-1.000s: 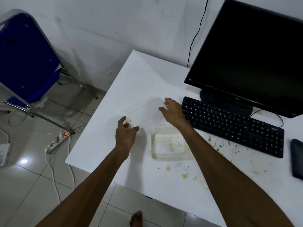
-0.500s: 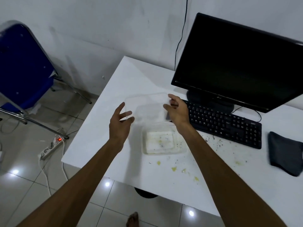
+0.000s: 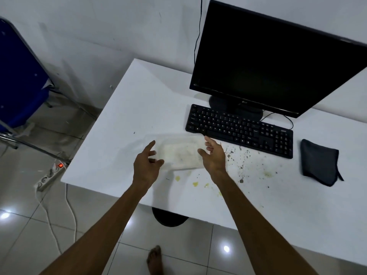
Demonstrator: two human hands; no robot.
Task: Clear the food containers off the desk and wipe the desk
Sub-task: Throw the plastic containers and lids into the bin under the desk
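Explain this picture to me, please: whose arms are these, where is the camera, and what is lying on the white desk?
There is no machine here. A person wears one camera on the head, looking down, so both arms reach in from below. The left hand and the right hand sit at either side of a clear food container with a clear lid over it; the picture is too blurred to tell if the fingers grip it. On the white desk are also a black keyboard, a monitor, a dark folded cloth at the right, and yellow and dark food stains still to wipe.
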